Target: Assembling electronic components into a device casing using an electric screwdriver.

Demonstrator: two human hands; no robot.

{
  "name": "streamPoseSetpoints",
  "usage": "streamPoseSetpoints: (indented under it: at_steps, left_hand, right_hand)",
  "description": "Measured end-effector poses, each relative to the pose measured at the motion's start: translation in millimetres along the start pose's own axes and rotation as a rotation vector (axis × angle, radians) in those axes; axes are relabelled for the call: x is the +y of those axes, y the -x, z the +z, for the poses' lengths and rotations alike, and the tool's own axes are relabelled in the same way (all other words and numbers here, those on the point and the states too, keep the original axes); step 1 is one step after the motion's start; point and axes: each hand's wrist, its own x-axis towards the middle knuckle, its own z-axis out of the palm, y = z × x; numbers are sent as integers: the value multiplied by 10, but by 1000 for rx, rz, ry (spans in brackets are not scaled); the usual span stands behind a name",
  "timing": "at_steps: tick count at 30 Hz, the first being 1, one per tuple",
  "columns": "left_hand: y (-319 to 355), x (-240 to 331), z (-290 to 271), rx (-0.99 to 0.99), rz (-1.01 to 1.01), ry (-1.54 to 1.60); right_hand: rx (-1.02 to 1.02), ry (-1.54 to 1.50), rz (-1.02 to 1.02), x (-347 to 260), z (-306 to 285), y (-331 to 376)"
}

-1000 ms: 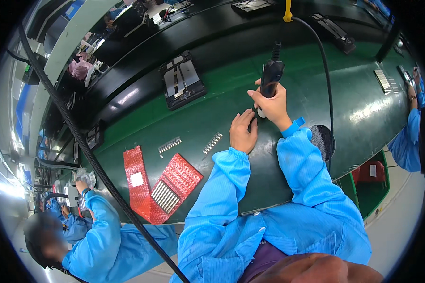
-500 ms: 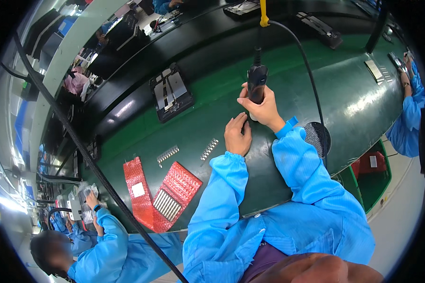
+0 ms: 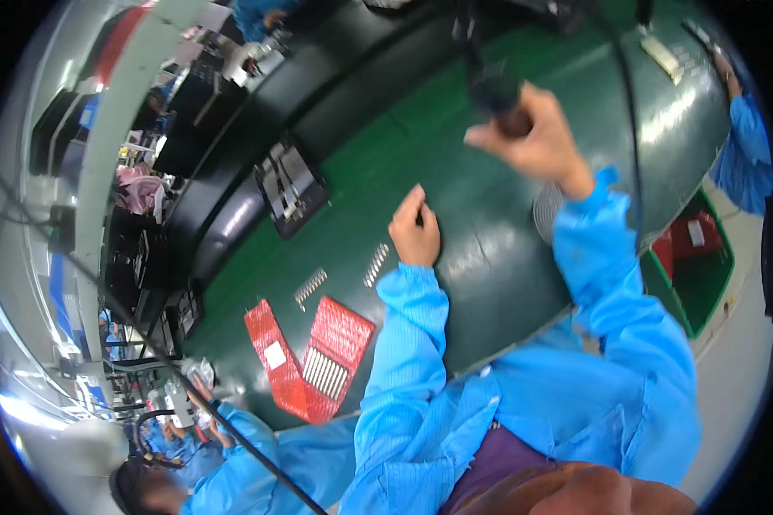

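My right hand (image 3: 545, 142) is raised over the far side of the green bench, fingers and thumb around the lower end of a black electric screwdriver (image 3: 494, 90). Both hand and tool are smeared by motion. Lower and to the left, my left hand (image 3: 416, 230) is closed in a pinch above the bench top; what it holds, if anything, is too small to make out. Left of that hand lie a short row of small metal parts (image 3: 375, 265) and a second such row (image 3: 311, 289). A red bubble-wrap sheet (image 3: 343, 330) carries several silvery strips (image 3: 325, 374).
A black tray-like fixture (image 3: 290, 187) rests toward the back left. A dark cable (image 3: 631, 129) hangs right of my right hand. A round grille (image 3: 547, 210) lies beside my right sleeve. Below the bench edge stands a green bin (image 3: 704, 283). Co-workers in blue sit at both sides.
My right hand has moved up and right with the screwdriver, away from my left hand. My left hand has shifted slightly left and up. The whole view has turned somewhat.
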Motion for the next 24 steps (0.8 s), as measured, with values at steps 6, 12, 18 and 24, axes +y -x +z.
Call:
streamPoseSetpoints:
  at_steps: [6,12,18,24]
  left_hand:
    - [-34,-18,-107,-37,-116,21]
    - [10,34,-38,-137,-72,-85]
    - [-374,297,239,-252,-7,-150]
    - [-1234,724,1292,-542,158,-123]
  right_hand:
    - [87,46,146,495,-710,12]
    - [303,96,145,1060,-1078,203]
    - [204,108,96,1055,-978,179]
    - [149,160,-56,1103,-1053,217]
